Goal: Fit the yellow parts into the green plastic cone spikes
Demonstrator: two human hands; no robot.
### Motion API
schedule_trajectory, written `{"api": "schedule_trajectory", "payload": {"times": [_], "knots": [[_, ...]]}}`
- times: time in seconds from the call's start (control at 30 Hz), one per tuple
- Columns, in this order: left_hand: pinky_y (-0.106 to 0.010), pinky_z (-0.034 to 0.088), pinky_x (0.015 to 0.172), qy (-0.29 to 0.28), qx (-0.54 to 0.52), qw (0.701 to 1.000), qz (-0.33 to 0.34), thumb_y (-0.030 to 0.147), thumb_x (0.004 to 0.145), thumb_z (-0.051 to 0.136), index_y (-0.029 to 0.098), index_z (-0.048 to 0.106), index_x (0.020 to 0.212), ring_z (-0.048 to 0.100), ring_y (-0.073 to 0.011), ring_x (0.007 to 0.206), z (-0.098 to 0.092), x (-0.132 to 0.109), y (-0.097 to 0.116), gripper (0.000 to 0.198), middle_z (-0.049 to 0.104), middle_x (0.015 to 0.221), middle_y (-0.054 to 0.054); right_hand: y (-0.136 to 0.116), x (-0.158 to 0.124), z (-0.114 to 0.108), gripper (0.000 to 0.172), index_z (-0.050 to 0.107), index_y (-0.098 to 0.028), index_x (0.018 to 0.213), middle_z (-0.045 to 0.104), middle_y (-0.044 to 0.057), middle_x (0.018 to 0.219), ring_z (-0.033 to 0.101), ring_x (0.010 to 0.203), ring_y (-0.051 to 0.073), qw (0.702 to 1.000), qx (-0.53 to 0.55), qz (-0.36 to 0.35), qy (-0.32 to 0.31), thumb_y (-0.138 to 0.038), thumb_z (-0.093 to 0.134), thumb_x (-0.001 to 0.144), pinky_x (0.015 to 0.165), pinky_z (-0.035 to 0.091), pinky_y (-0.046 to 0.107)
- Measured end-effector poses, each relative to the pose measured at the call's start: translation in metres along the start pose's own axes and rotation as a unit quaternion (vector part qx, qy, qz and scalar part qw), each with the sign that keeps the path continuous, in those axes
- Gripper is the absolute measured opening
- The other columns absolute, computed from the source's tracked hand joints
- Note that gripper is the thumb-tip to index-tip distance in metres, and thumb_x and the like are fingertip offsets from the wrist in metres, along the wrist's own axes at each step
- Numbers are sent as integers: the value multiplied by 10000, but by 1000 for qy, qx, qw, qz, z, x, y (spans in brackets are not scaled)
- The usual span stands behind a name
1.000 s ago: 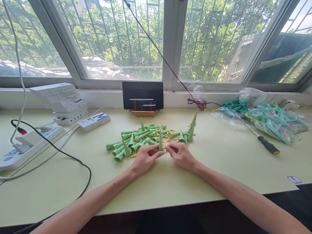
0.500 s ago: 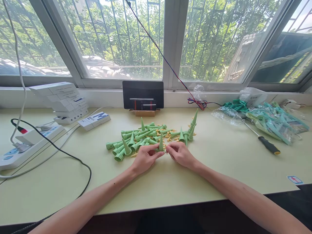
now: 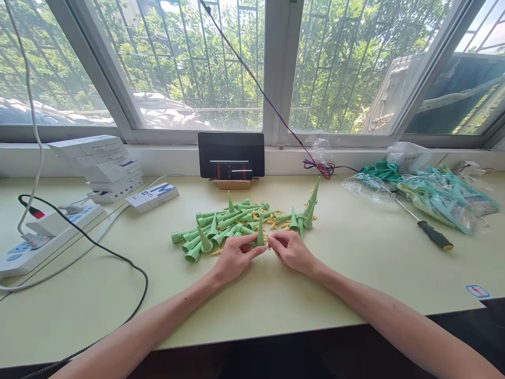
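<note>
My left hand [image 3: 235, 258] has its thumb and forefinger closed round the base of a green plastic spike [image 3: 260, 234], which points upward. Right beside it, my right hand [image 3: 292, 250] is pinched on a tiny pale piece, mostly hidden by the fingertips; I cannot make out its kind. Behind both hands lies a heap of green spikes [image 3: 231, 222], most on their sides and a few upright. Small yellow pieces [image 3: 269, 226] are scattered among them. By the right hand, a stack of green spikes [image 3: 311, 202] stands tall.
A phone [image 3: 233, 171] leans on a black tablet [image 3: 209, 150] at the back. To the left are stacked white boxes [image 3: 106, 163] and a power strip [image 3: 59, 242] with cables. A screwdriver [image 3: 434, 235] and plastic-bagged green parts [image 3: 437, 192] lie at right.
Almost nothing moves: both hands keep their places and holds. The whole view shifts very slightly.
</note>
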State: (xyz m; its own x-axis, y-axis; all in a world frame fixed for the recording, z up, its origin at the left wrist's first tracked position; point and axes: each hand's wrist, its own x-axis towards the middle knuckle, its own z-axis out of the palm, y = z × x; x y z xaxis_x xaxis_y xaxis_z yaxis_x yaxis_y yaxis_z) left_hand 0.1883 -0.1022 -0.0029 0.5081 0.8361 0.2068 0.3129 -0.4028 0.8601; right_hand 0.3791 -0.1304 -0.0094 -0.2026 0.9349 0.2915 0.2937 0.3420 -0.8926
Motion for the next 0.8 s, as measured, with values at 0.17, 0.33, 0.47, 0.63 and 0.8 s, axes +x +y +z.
{"api": "schedule_trajectory", "payload": {"times": [0.17,0.33,0.47,0.63,0.8], "knots": [[-215,356,427,-20,-26,999,-12,447,858,607,187,698,1149,416,-95,416,0,1,0,401,522,532,34,0,0,0,335,533,-181,678,439,-35,526,376,485,108,1000,-11,-7,9,-395,482,931,469,314,247],[-215,383,431,-41,-42,998,-39,462,865,597,164,669,1132,475,-114,419,-4,2,4,407,536,480,36,-3,-1,-1,343,543,-177,678,446,-23,580,374,532,113,997,-53,-44,17,-401,494,934,502,312,252],[-209,392,430,-45,-59,997,-31,458,874,582,149,653,1021,513,-113,459,-7,3,8,349,558,562,20,-3,-2,-3,334,556,-176,676,437,-22,588,340,543,112,993,-85,-76,19,-388,515,931,507,293,253],[-203,335,417,-38,-50,998,-11,454,887,560,142,628,961,435,-89,448,-9,4,8,328,492,563,34,0,-1,-5,358,580,-174,662,448,-22,575,340,534,109,989,-115,-89,4,-406,524,930,509,295,250],[-207,286,440,-12,-21,1000,9,440,872,592,157,559,775,385,-78,488,-9,4,5,301,464,610,33,1,2,-12,462,502,-180,582,388,-29,532,315,513,106,985,-137,-98,27,-448,464,957,505,277,254]]}}
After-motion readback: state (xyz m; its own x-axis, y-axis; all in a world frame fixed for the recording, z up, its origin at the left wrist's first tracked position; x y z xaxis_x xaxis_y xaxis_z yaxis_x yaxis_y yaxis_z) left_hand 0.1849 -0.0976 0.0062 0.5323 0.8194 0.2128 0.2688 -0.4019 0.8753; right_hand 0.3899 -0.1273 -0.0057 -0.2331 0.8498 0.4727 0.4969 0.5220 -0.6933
